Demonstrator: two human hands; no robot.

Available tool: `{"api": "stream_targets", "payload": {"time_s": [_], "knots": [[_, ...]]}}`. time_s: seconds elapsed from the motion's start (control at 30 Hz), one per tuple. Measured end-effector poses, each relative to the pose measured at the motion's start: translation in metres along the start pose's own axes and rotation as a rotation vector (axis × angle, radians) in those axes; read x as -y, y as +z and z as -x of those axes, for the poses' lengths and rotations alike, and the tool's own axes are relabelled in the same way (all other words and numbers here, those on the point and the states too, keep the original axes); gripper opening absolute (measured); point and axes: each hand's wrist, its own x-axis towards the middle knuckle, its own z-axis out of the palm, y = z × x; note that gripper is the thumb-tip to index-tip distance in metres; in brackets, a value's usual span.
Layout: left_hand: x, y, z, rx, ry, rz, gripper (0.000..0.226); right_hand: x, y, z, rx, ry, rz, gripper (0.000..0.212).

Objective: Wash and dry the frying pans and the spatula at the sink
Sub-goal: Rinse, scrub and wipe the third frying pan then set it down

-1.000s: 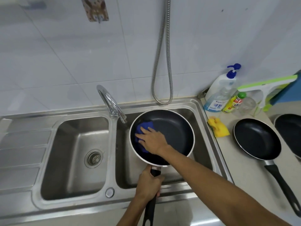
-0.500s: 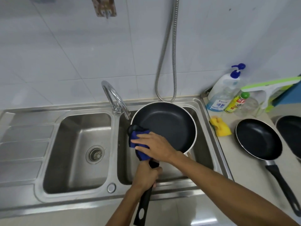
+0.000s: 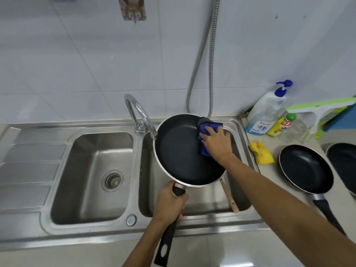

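— How are the hands placed?

— The two are kept apart. The black handle [image 3: 167,238] of the frying pan [image 3: 179,157] is gripped by the left hand [image 3: 169,203], fingers curled round it close to the pan's body. The right hand [image 3: 216,143] is laid on a blue cloth [image 3: 203,130] with fairly straight fingers, and the cloth is pressed against the pan's inside at the far right rim.

— Where is the pan held?

— It is held over the right basin [image 3: 208,206] of the sink, with its left rim just beside the spout of the faucet [image 3: 138,112].

— And the spatula?

— Only the wooden handle of the spatula [image 3: 230,197] is seen, lying in the right basin and partly hidden beneath the pan.

— What is found further out?

— On the surface [image 3: 269,177] to the right, a yellow sponge [image 3: 262,153] is set just beside the sink. A second pan [image 3: 306,168] is placed beyond it, and a third pan [image 3: 344,162] is cut off by the frame's edge. A soap bottle [image 3: 267,112] and a squeegee [image 3: 317,108] are kept near the wall.
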Motion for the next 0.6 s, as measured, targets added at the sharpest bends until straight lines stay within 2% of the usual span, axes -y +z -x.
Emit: {"api": "stream_targets", "payload": {"time_s": [0.13, 0.33, 0.5, 0.53, 0.6], "knots": [[-0.002, 0.003, -0.002, 0.007, 0.016, 0.001, 0.017, 0.000, 0.006, 0.048, 0.137, 0.160, -0.233, 0.037], [0.009, 0.007, -0.011, 0.016, 0.001, -0.098, 0.017, 0.052, -0.020, 0.095, 0.360, 0.115, -0.575, 0.036], [0.008, 0.000, -0.013, 0.029, 0.022, -0.186, 0.009, 0.101, -0.045, 0.096, 0.334, 0.079, -0.839, 0.032], [0.007, -0.002, -0.011, 0.033, 0.024, -0.179, 0.004, 0.110, -0.053, 0.093, 0.317, 0.047, -0.851, 0.031], [0.004, -0.006, -0.009, 0.026, 0.035, -0.147, 0.012, 0.124, -0.065, 0.091, 0.275, -0.027, -0.828, 0.027]]}}
